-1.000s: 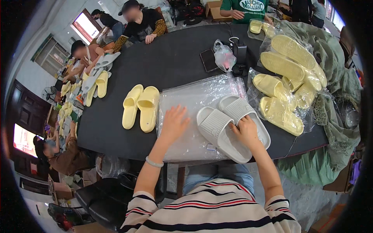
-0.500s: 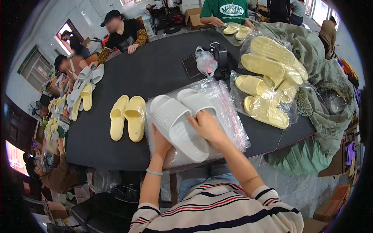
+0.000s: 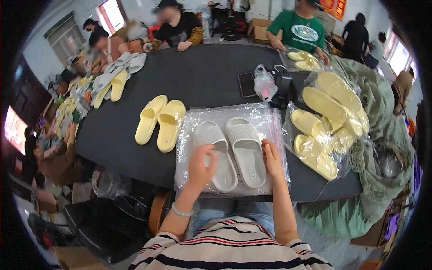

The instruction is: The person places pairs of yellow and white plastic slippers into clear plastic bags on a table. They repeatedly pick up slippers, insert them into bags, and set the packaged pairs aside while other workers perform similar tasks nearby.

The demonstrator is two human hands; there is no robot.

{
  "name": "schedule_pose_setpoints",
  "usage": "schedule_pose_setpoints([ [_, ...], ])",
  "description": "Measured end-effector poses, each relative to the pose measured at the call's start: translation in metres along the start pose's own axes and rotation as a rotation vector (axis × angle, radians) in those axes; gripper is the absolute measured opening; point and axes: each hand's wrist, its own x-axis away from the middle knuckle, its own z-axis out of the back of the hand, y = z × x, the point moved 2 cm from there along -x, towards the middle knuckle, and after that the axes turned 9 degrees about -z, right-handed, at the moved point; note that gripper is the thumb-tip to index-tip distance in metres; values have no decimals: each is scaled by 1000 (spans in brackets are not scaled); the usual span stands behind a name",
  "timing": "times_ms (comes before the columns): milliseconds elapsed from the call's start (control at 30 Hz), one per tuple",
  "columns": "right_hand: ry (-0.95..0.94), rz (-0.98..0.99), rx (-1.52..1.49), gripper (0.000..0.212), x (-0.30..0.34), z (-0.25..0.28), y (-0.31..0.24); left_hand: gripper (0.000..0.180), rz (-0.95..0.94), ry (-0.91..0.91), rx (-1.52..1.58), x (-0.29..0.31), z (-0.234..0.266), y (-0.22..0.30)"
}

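Observation:
A pair of grey slippers lies side by side in front of me, the left slipper and the right slipper, toes pointing away. Under them is a stack of clear plastic bags at the table's near edge. My left hand hovers over the outer side of the left slipper, fingers loosely bent and apart, slightly blurred, holding nothing. Along the outer edge of the right slipper, my right hand has its fingers stretched out; whether it touches the slipper I cannot tell.
A yellow slipper pair lies left of the bags on the black table. Bagged yellow slippers are piled on the right, beside green sacking. Beyond are a phone and a small plastic bag. Co-workers sit around the far side.
The grey slippers, held up and tilted before, now lie flat on the bags. Both hands have let go and moved apart to the slippers' outer sides. The view has shifted.

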Motion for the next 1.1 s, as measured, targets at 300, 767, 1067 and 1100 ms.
schedule_pose_setpoints([
  [300, -77, 6, 11, 43, 2, -3, -13, 35, -29, -242, -436, -20, -77, 0],
  [767, -13, 281, 457, 23, 16, -22, -43, 32, 363, 66, 207, -79, 45, -122],
  [1067, 9, 271, 495, 23, 17, -18, -36, 19, 500, 371, 820, -82, 110, -81],
  [1100, 6, 266, 499, 23, 16, -17, -35, 18, 501, 402, 812, -82, 113, -95],
])
